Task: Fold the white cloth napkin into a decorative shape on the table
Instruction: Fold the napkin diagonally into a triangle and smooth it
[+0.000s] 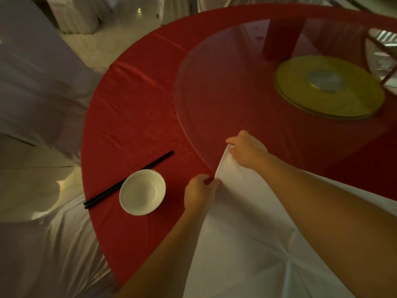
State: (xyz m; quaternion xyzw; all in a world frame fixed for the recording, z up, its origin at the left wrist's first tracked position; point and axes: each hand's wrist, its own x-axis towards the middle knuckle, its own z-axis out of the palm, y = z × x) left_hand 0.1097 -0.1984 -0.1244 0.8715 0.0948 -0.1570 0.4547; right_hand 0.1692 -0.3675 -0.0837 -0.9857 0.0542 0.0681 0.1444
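Napkin (pixel 247 211) was pinched along one edge by both hands, left (pixel 198 191) and right (pixel 247 150); a careless tug risked knocking the nearby bowl (pixel 142 192).

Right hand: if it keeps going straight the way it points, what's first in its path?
Likely the glass turntable's edge, just beyond the right hand gripping the napkin; height is unclear, so it might pass above.

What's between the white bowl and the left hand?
Only bare red tablecloth, head view, between the round white ceramic bowl and the left hand.
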